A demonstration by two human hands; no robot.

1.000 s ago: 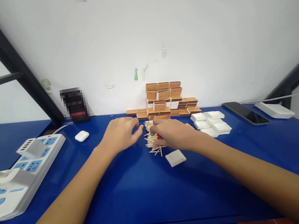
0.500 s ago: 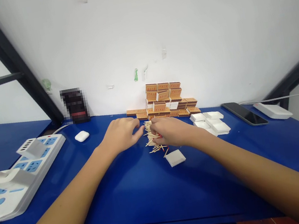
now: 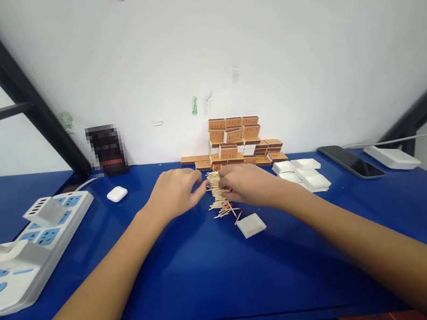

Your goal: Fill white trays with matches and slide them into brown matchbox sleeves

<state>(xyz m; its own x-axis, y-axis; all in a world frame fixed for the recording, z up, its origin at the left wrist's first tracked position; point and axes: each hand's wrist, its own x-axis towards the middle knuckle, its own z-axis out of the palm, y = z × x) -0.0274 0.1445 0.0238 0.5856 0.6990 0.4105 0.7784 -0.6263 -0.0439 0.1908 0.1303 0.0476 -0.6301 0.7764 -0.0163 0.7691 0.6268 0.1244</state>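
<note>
Our right hand (image 3: pixel 248 184) crept back, pinching pale matches (image 3: pixel 219 198); left hand (image 3: pixel 173 191), half-open, touches them. The white tray (image 3: pixel 251 225) lies beside them, contents unclear.

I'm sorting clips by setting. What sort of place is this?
Probably an indoor workbench for small handwork: a blue table set against a bare white wall, orange matchboxes stacked at the wall behind a pile of loose matches, and power strips at the left.
</note>
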